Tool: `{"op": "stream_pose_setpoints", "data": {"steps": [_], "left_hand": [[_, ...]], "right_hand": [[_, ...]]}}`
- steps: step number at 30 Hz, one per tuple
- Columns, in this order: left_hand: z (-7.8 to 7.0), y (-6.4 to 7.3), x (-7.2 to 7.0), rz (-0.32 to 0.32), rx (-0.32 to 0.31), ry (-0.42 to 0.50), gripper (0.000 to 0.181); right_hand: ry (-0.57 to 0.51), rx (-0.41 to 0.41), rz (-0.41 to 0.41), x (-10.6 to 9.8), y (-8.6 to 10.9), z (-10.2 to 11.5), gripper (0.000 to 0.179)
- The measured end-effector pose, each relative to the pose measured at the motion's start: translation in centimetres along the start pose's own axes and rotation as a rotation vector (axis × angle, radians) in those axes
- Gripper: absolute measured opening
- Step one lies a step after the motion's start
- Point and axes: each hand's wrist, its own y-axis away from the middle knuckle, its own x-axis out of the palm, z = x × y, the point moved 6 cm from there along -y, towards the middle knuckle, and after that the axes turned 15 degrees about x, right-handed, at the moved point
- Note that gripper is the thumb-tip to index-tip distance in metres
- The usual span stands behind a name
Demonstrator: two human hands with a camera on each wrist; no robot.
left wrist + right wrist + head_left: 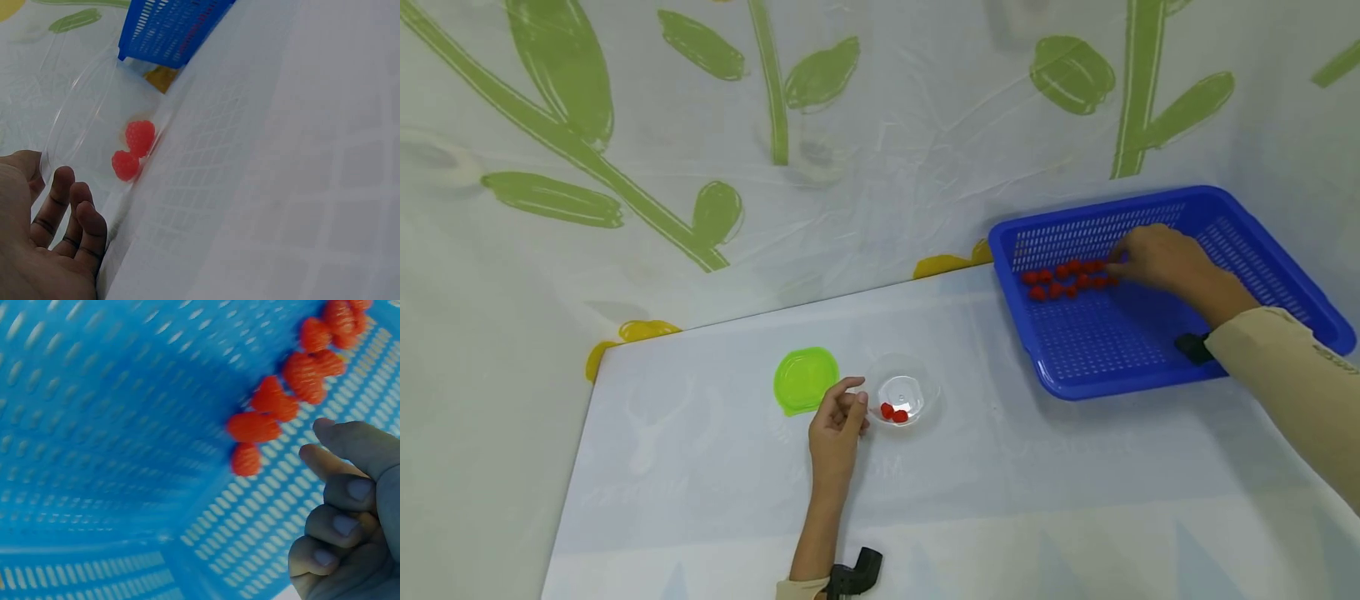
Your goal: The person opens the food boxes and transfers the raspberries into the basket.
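My left hand [837,425] is at the left edge of a clear round bowl [925,392], its fingers loosely bent. In the left wrist view, a fingertip touches the bowl's rim [59,119]. Two red raspberries [140,139] lie inside the bowl. Beside that hand is a lime-green lid [805,379], flat on the table. My right hand [1165,262] reaches into a blue plastic basket [1120,387]. Its thumb and forefinger extend toward a cluster of raspberries [304,378], with a gap between them and no berry held; the other fingers are curled.
The basket stands at the table's back right, against a white sheet [887,208] printed with green leaves. A white cloth [715,475] covers the table. Dark camera mounts [855,573] sit on both wrists; the right one hangs by the basket's front wall.
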Motion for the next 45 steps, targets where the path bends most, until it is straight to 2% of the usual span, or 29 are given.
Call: {"op": "stream_pose_setpoints", "data": {"steps": [10, 16, 19, 32, 41, 45], "left_hand": [[-0.3, -0.3, -0.3, -0.004, -0.034, -0.041, 0.026], [-2.5, -0.5, 0.1, 0.007, -0.032, -0.021, 0.026], [-3.1, -0.5, 0.3, 0.008, -0.023, -0.022, 0.025], [-2.9, -0.4, 0.3, 0.017, -0.018, 0.008, 0.025], [-3.1, -0.3, 0.3, 0.017, -0.017, 0.012, 0.026], [-1.6, -0.1, 0.1, 0.017, -0.029, 0.005, 0.027]], "right_hand": [[-0.001, -0.067, -0.037, -2.4, 1.4, 3.8, 0.027], [-0.037, -0.088, -0.056, -3.2, 2.9, 5.4, 0.028], [-0.063, -0.108, -0.068, -3.3, 3.8, 6.4, 0.028], [-0.144, -0.181, -0.138, -2.8, 7.7, 10.8, 0.018], [-0.2, -0.211, -0.112, -2.2, 9.4, 13.2, 0.018], [-0.188, -0.256, -0.132, -2.0, 10.1, 14.1, 0.018]]}}
